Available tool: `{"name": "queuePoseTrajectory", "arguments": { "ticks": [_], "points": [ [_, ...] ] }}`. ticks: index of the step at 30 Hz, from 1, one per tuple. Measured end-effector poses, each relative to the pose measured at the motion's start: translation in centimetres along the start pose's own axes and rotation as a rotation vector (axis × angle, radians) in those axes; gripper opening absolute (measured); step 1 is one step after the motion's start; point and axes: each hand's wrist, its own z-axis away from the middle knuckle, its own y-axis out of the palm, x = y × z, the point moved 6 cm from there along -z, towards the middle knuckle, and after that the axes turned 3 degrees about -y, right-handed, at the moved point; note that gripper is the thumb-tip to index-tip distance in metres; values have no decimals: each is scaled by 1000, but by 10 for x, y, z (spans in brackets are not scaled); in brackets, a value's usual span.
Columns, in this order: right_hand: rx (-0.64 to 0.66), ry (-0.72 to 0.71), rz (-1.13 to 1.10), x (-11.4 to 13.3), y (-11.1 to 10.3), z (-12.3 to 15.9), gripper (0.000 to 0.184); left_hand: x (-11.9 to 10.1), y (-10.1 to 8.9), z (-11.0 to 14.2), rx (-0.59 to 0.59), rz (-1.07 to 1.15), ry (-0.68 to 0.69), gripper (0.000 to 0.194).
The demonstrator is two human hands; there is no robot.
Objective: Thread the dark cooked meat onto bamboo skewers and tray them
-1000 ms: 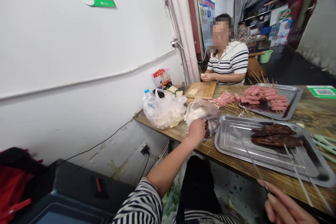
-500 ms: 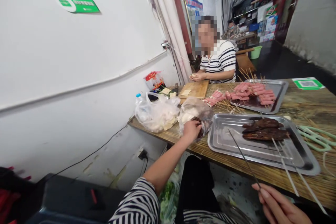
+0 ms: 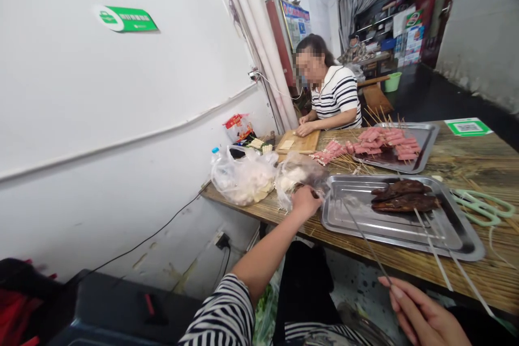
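My left hand (image 3: 307, 203) is at the mouth of a clear plastic bag (image 3: 288, 173), its fingers curled down on a dark brown meat piece that is mostly hidden by them. In my right hand (image 3: 421, 311), thumb and fingers pinch the end of a thin metal skewer (image 3: 365, 238), which points up and left over the metal tray (image 3: 348, 227). Two dark brown, glossy meat pieces (image 3: 405, 203) lie side by side on that tray, with flat skewers (image 3: 433, 254) sticking out toward me over the tray's near rim.
Behind stands another tray (image 3: 430, 146) with pink skewered meat (image 3: 399, 143). Green-handled scissors (image 3: 482, 208) lie at right. A white plastic bag (image 3: 243, 175) is at the table's left end. Across the table a person's hands (image 3: 306, 127) work at a cutting board (image 3: 310, 142).
My left hand has shifted slightly right at the bag, and less of the brown piece shows. The skewer stays in my right hand. The person opposite has lowered their hands to the board.
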Motion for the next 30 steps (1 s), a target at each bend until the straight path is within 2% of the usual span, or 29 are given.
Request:
{"name": "queuePoseTrajectory", "arguments": {
  "ticks": [4,10,15,19,21,23,24,25,28,29,30],
  "points": [
    [17,1,5,1,7,1,53,-7,2,-4,63,-2,-11,29],
    [7,-72,45,13,16,5,50,-14,1,3,-23,112,28,48],
    [30,-16,76,16,21,9,47,-2,-3,8,-50,273,48,35],
    [63,-66,88,24,22,7,42,25,-17,18,41,679,-64,41],
    [42,-57,65,25,19,5,41,37,-21,32,165,964,-117,45],
    [4,-11,28,23,15,1,50,42,-23,46,293,1194,-130,50],
    [-13,9,13,23,14,-1,56,46,-24,51,283,1274,-130,52],
    [-21,18,0,23,14,-3,60,52,-27,54,197,1323,-128,53],
    [-7,-3,3,29,20,-7,59,70,-37,53,-262,1278,-96,49],
    [-3,-12,14,32,22,-7,58,71,-39,51,-350,1236,-77,46],
    [3,-14,26,35,25,-7,58,69,-39,48,-382,1206,-57,43]
  ]
}}
